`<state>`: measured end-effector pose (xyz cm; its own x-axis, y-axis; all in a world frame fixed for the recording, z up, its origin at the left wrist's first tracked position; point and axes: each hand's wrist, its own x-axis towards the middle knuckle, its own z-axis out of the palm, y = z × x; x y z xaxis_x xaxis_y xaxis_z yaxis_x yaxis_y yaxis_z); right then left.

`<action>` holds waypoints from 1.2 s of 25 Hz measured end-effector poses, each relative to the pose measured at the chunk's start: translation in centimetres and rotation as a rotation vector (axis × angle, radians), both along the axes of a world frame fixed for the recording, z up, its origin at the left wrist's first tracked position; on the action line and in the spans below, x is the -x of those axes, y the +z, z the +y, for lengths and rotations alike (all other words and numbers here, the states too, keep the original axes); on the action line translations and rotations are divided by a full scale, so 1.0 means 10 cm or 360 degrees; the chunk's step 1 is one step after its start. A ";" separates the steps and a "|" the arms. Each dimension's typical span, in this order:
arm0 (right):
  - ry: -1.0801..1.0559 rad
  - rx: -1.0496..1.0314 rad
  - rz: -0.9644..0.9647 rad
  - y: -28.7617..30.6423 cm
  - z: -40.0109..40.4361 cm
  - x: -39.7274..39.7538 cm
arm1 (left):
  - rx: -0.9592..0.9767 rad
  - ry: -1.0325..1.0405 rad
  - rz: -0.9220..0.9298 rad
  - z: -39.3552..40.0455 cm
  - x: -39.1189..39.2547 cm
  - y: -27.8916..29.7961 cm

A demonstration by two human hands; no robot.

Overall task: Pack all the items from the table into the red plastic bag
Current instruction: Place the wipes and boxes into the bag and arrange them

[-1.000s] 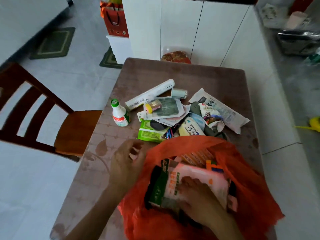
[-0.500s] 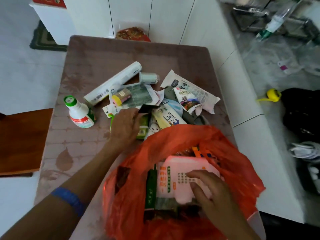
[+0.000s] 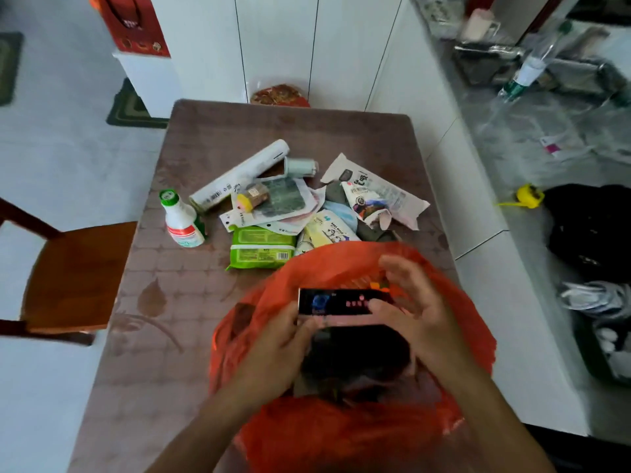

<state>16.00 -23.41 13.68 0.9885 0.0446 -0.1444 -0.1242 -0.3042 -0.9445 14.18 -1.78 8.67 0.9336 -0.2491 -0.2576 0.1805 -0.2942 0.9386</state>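
Observation:
The red plastic bag (image 3: 345,428) stands open at the near edge of the brown table (image 3: 191,302). Over its mouth is a flat black box (image 3: 333,301) with blue and pink print. My left hand (image 3: 276,349) pinches the box's left end. My right hand (image 3: 409,305) holds its right end with the thumb, fingers spread above. Beyond the bag lies a pile: a green wipes pack (image 3: 261,247), a white bottle with a green cap (image 3: 181,220), a long white roll (image 3: 239,175), a small pale canister (image 3: 300,166), a white snack pouch (image 3: 375,192) and several packets.
A wooden chair (image 3: 75,274) stands left of the table. White cabinets (image 3: 280,46) rise behind it, and a white counter (image 3: 478,206) runs along the right. A yellow tape measure (image 3: 529,196) and dark bags (image 3: 590,230) lie on the floor at right.
My left hand took the black box from the pile and carried it back over the bag. My right hand lifted off the pink packet inside and now holds the box's other end.

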 end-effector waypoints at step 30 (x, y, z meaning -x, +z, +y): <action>-0.0352 0.0454 0.0163 -0.47 -0.31 0.16 | 0.0305 0.1376 0.0545 0.66 -1.71 -1.26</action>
<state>14.37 -26.47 9.01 0.9495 -0.2248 -0.2191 -0.3061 -0.5083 -0.8049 31.24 4.83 -3.97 0.6958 0.4267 -0.5778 0.5380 0.2235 0.8128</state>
